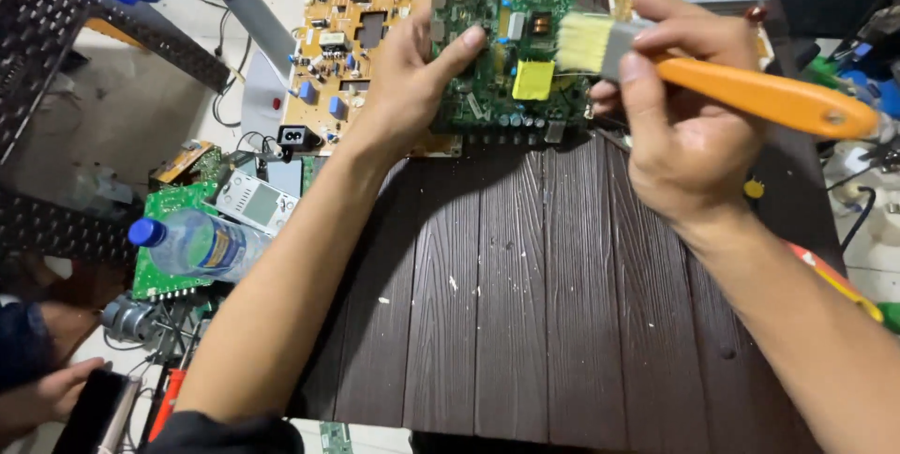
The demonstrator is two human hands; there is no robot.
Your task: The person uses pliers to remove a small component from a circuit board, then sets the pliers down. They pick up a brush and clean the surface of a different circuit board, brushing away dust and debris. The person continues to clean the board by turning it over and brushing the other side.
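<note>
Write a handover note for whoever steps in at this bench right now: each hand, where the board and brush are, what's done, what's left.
Left hand: grips the green circuit board by its left edge, thumb on its face, holding it tilted above the far edge of the dark slatted table.
Right hand: holds the orange-handled brush, bristles against the board's right side near a yellow patch.
Nearby: a tan circuit board behind the left hand; a plastic bottle lying on another green board at left. Another person's hand with a phone shows at bottom left.
Done: brushing is under way; how much is covered cannot be told.
Left: likely the rest of the board's face.
</note>
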